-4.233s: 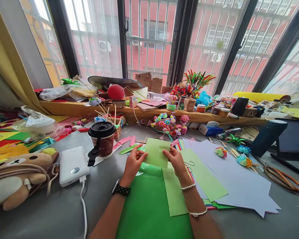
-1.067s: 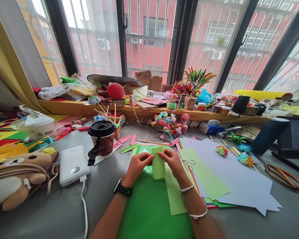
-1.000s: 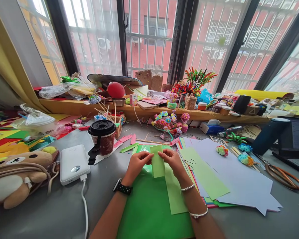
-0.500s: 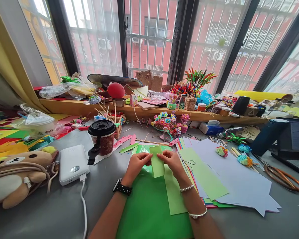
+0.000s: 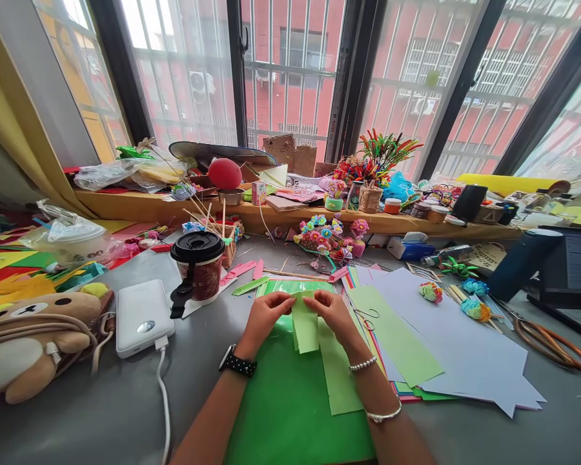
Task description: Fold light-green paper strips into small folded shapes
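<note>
A narrow folded strip of light green paper stands between my hands above a bright green sheet on the grey table. My left hand, with a black watch on the wrist, pinches the strip's upper left edge. My right hand, with bead bracelets on the wrist, pinches the upper right edge. Both hands are closed on the paper near its top. A second light green sheet lies flat under my right wrist.
A black-lidded cup and a white power bank with its cable sit to the left, beside a plush bear. White and coloured sheets spread to the right, with small scissors. The sill holds craft clutter.
The wide light green piece seen 4 s ago is folded into a narrow strip. In the last second my hands lowered slightly, and the strip's top edge is bent over a little.
</note>
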A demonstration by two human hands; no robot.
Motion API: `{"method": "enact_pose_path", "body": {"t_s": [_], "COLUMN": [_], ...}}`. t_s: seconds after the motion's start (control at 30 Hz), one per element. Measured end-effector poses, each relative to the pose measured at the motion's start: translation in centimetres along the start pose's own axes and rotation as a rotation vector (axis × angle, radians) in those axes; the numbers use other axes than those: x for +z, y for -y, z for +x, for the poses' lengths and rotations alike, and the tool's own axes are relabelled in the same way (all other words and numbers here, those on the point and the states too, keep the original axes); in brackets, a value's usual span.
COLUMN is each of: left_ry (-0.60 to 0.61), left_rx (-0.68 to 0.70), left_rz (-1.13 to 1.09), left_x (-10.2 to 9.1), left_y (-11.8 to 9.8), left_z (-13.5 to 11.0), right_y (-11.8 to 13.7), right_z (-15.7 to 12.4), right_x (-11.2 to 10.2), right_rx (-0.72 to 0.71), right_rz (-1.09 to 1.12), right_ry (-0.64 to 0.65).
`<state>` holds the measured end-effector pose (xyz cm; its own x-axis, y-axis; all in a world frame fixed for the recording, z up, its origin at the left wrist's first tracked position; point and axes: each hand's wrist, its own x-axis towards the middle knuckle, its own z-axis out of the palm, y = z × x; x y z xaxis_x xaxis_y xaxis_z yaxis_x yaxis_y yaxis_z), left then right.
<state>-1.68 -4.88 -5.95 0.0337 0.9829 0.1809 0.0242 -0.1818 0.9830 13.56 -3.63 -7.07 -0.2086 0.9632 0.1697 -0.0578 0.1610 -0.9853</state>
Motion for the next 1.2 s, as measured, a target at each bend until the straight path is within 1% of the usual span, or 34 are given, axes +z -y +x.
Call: {"method": "enact_pose_path", "body": {"t_s": [0.17,0.33,0.4,0.53,0.57,0.6,0.7,0.77,0.97,1.03,1.13,1.2], "left_ry": [0.010,0.023,0.061,0.210,0.212,0.189,0.041,-0.033,-0.061,-0.085,-0.146,-0.163], "left_rx": [-0.008,-0.018,-0.043,-0.087,-0.087,-0.084,-0.084,-0.104,-0.129,-0.129,-0.136,-0.141], "left_rz": [0.016,0.020,0.015,0.030,0.034,0.030,-0.033,-0.086,-0.120,-0.133,-0.160,-0.178], "left_x": [0.27,0.14,0.14,0.21,0.20,0.17,-0.03,-0.18,-0.16,-0.13,-0.19,-0.26], "left_y": [-0.49,-0.36,-0.29,-0.17,-0.12,-0.06,0.17,0.31,0.37,0.34,0.31,0.33], "left_z": [-0.26,-0.17,-0.14,-0.17,-0.16,-0.13,0.06,0.20,0.27,0.26,0.31,0.35], "right_y": [-0.27,-0.35,-0.23,0.00,0.03,0.04,-0.03,-0.18,-0.66,-0.66,-0.53,-0.45], "right_z": [0.22,0.22,0.16,0.10,0.11,0.12,0.16,0.19,0.31,0.31,0.26,0.22], "right_x": [-0.15,-0.13,-0.08,0.01,0.04,0.06,0.13,0.12,0.02,0.02,-0.01,-0.08], "right_rx": [-0.065,-0.100,-0.105,-0.122,-0.120,-0.109,-0.026,0.013,-0.013,0.002,0.062,0.086], "right_rz": [-0.019,-0.036,-0.056,-0.075,-0.062,-0.043,-0.001,-0.009,-0.105,-0.086,-0.043,-0.032], "right_ry": [-0.049,-0.090,-0.113,-0.165,-0.160,-0.146,-0.064,-0.028,-0.106,-0.091,-0.025,-0.009]}}
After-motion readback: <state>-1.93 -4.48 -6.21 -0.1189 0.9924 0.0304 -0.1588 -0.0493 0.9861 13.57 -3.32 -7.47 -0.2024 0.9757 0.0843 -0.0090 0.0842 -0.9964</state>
